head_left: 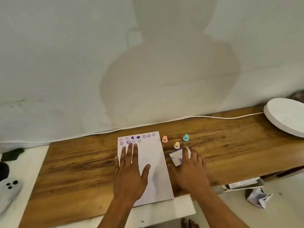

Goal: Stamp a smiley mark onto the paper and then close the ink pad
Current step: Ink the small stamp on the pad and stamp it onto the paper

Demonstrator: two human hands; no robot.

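A white sheet of paper (154, 155) lies on the wooden board, with two rows of purple smiley and heart marks along its far edge. My left hand (131, 171) rests flat on the paper, fingers spread. To the right of the sheet sits the small square ink pad (176, 157), its lid stained purple; I cannot tell if it is fully shut. My right hand (190, 168) lies over the pad's right side, fingers extended and touching it. Three small stamps stand beyond the pad: pink (164, 139), yellow (177, 145) and teal (186, 138).
The wooden board (79, 162) lies against a white wall. A round white disc (286, 116) with a white cable sits at the far right. A phone (9, 190) lies at the left edge. Crumpled paper (258, 197) and a box lie lower right.
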